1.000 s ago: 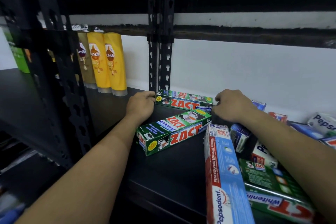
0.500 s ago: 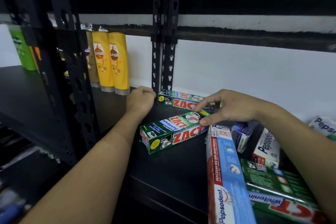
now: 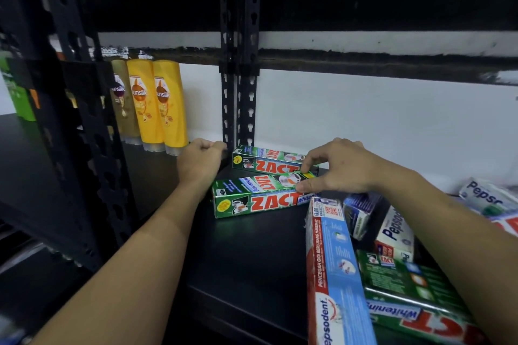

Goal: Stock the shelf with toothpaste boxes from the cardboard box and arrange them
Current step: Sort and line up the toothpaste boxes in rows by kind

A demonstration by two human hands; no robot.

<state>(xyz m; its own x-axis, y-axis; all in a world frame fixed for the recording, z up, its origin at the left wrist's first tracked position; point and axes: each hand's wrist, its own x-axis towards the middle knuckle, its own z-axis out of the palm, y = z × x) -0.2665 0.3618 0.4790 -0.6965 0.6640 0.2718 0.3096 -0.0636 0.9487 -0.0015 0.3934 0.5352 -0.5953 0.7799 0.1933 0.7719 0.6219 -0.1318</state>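
Observation:
Two green Zact toothpaste boxes lie on the black shelf (image 3: 252, 255). The rear Zact box (image 3: 266, 161) rests against the back wall. The front Zact box (image 3: 260, 199) lies just in front of it, nearly parallel. My right hand (image 3: 336, 168) pinches the right end of the front box between thumb and fingers. My left hand (image 3: 200, 161) is a closed fist, resting on the shelf at the left ends of both boxes. A blue and red Pepsodent box (image 3: 336, 266) lies lengthwise at the right, under my right forearm.
Yellow Sunsilk bottles (image 3: 157, 103) stand at the back left. A black slotted upright (image 3: 238, 92) rises behind the boxes, another (image 3: 70, 120) stands at the front left. More Pepsodent (image 3: 395, 232) and Zact boxes (image 3: 414, 302) lie jumbled at the right.
My right hand came off the rear box and took the right end of the front Zact box, which has turned from slanted to nearly parallel with the rear one. My left fist stayed.

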